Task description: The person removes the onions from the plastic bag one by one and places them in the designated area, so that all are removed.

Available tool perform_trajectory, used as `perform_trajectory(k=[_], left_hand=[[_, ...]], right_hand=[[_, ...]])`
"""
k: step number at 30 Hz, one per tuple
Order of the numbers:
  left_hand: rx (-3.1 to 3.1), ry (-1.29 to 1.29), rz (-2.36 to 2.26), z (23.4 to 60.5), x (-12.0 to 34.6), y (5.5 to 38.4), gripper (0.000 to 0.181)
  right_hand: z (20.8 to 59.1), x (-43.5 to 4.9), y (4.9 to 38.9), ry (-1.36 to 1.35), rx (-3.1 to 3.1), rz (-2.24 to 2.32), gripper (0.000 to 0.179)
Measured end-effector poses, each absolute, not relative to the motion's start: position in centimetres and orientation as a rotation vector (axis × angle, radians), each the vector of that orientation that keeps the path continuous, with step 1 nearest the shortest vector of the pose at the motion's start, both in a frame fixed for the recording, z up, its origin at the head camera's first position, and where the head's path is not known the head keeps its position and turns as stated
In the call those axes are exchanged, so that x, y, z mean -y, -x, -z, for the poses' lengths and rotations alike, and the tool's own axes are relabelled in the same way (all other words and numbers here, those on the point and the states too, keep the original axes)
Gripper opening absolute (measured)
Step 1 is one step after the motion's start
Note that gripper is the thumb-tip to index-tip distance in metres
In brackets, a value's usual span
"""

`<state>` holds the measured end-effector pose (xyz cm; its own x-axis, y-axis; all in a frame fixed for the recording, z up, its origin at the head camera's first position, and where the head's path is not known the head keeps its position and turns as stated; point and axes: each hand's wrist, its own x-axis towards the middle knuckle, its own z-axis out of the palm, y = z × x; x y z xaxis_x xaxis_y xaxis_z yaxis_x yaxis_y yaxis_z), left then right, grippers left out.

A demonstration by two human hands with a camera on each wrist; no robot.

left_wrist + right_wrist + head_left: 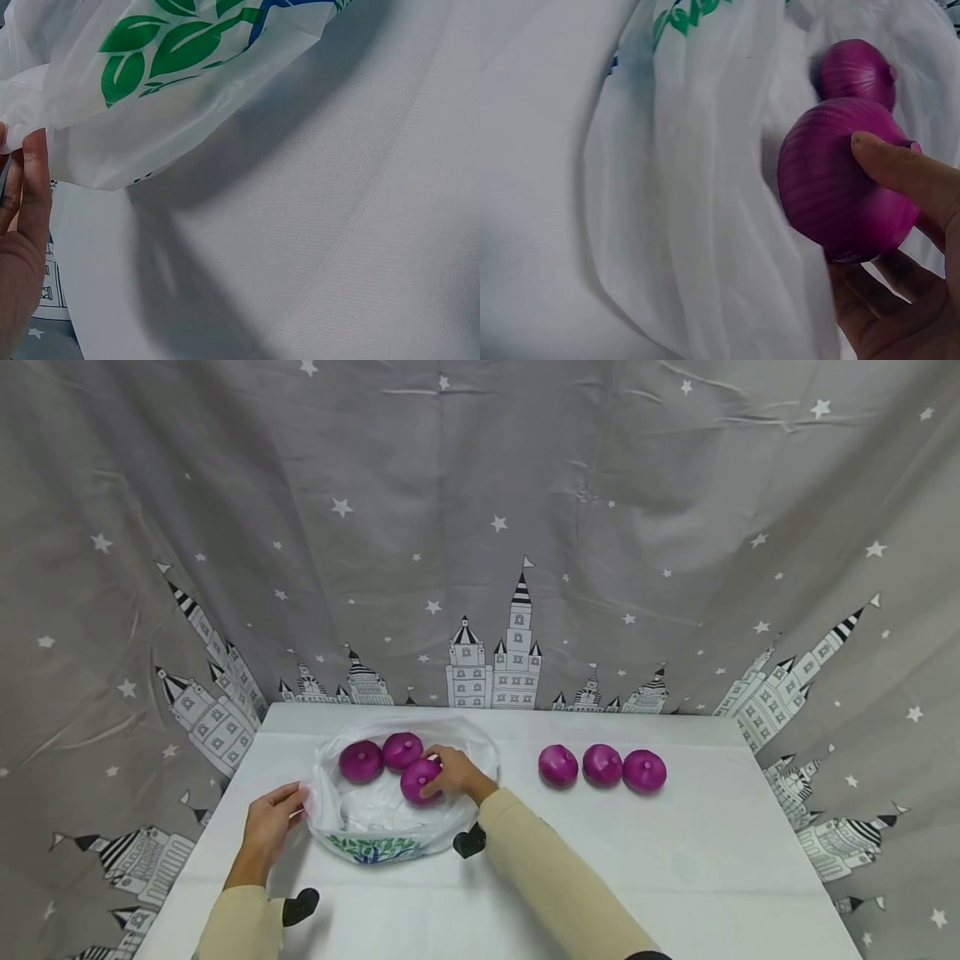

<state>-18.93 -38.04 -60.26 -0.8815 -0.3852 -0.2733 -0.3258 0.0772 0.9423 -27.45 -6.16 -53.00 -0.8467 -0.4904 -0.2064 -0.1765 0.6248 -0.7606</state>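
Note:
A white plastic bag (375, 810) with a green leaf print lies spread wide at its mouth on the table's left half. My left hand (272, 818) pinches the left edge of its rim; the left wrist view shows the fingers (34, 180) on the plastic. My right hand (453, 772) grips a purple onion (844, 184) over the bag's right inside, thumb on top and fingers beneath. Two more onions, one at the left (361, 762) and one behind (402, 750), sit inside the bag, close to the held one.
Right of the bag, three purple onions (602, 766) stand in a row on the white table (675, 877). A grey curtain (600, 527) printed with stars and castles hangs behind the table and along both sides.

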Motion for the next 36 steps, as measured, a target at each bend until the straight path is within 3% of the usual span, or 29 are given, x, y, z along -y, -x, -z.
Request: perform_trajectory(k=[14, 36], left_hand=[[2.299, -0.78, 1.906, 60.0, 37.4, 20.3, 0.056], [2.326, -0.838, 1.828, 60.9, 37.5, 19.6, 0.059]], right_hand=[[50.2, 2.6, 26.3, 0.55, -2.318, 1.284, 0.054], [51.7, -5.7, 23.0, 0.458, -2.26, 1.494, 0.056]])
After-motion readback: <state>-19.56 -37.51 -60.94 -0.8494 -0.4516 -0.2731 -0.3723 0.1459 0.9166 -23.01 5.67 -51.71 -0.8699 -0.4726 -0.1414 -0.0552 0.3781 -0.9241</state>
